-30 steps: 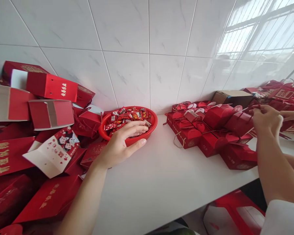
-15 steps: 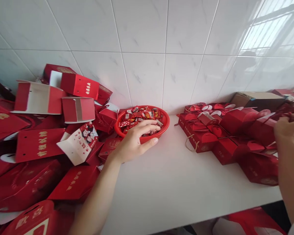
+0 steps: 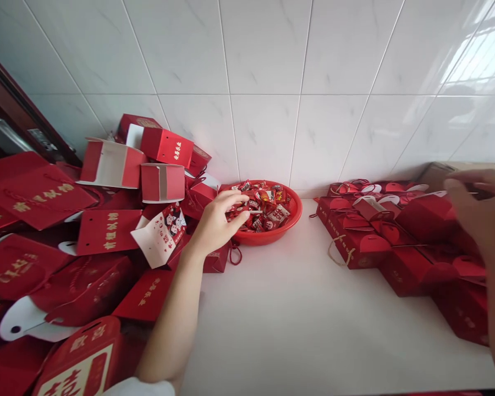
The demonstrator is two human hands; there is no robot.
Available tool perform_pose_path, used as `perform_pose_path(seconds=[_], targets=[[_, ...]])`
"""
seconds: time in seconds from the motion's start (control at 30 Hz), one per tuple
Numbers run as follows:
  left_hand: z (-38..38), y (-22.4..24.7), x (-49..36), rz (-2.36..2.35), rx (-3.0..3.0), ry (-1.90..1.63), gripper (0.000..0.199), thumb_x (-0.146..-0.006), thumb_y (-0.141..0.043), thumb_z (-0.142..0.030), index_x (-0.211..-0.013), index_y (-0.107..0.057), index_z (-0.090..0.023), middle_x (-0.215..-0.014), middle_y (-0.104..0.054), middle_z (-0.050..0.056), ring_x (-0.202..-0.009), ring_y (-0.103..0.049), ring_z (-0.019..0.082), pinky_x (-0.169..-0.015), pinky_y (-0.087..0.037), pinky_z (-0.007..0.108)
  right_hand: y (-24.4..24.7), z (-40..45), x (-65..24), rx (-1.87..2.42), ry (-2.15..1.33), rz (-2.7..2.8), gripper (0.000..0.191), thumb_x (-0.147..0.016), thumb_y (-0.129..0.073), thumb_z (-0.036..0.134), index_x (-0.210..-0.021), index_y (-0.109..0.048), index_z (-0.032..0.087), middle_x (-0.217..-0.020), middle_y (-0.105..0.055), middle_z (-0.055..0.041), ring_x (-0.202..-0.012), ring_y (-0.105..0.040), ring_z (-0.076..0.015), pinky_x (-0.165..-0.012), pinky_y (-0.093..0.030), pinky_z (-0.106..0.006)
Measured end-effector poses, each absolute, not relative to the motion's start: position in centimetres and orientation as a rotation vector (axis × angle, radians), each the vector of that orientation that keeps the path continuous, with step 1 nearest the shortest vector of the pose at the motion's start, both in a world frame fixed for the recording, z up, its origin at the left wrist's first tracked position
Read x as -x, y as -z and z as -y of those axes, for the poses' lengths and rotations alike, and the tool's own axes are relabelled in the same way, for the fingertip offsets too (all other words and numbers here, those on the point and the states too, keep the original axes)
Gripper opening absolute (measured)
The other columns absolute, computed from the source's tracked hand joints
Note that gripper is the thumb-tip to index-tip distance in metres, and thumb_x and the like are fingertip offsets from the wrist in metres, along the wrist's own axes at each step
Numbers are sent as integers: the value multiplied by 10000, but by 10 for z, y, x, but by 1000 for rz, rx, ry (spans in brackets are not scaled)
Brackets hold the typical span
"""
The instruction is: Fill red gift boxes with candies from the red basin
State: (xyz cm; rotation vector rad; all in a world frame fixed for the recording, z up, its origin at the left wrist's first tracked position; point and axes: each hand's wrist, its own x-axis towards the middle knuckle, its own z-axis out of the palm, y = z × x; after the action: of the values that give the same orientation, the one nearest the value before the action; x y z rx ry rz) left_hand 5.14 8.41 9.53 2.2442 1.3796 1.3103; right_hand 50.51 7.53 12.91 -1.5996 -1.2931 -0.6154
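The left hand [image 3: 216, 223] reaches over the left side of a red plastic basket [image 3: 264, 237], its thumb and fingers held apart with a gap between them; wrapped sweets [image 3: 278, 214] show through that gap and fill the basket, which sits on the white table [image 3: 272, 313] close to the tiled wall [image 3: 264, 49]; a pale stick-like strip lies near the thumb tip, and whether the thumb touches it cannot be told; the right hand [image 3: 478, 203] is at the right edge, blurred, above the near rows of folded-shut red boxes [image 3: 363, 250], its fingers bent, and whether they hold anything cannot be told; these boxes stand packed side by side to the right of the basket, and a loop of beige string [image 3: 334, 258] hangs at the front of one; a brown carton [image 3: 431, 173] stands behind them by the wall; to the left, a heap of red paper bags and boxes [image 3: 109, 234] leans at many angles, some open with pale insides showing; a white flap with cartoon figures [image 3: 159, 236] sticks out of the heap; a dark red cord [image 3: 236, 256] curls on the table just in front of the basket.
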Motion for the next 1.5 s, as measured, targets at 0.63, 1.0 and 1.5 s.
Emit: perform_pose_path(seconds=[0.63,1.0,1.5], targets=[[-93,-101,-5,-1712,-1509,-1863,341,-806,-624,-252,-1136,-690,-197,-1295,-689,121,-1205,-653,276,-1038,-527,431,-84,-205,-121,943,-793,2106,233,-950,-530,252,-860,-731,176,-827,-714,-9,-817,-636,-159,-813,-465,-251],[-96,-92,1,-1917,-1515,-1384,569,-884,-604,-476,-1380,-557,-200,-1525,-498,191,-1354,-542,332,-1128,-408,495,-88,-208,-116,1140,-718,1916,361,-937,-498,242,-593,-580,167,-609,-581,-17,-676,-545,-154,-699,-419,-255],[-94,-95,-16,-1904,-1620,-1237,550,-940,-529,-548,-1367,-586,-205,-1425,-612,150,-1303,-592,310,-1082,-465,433,-106,-147,-235,1045,-680,1654,479,-818,-642,312,-1246,-712,109,-910,-763,-104,-748,-691,-212,-740,-559,-354]])
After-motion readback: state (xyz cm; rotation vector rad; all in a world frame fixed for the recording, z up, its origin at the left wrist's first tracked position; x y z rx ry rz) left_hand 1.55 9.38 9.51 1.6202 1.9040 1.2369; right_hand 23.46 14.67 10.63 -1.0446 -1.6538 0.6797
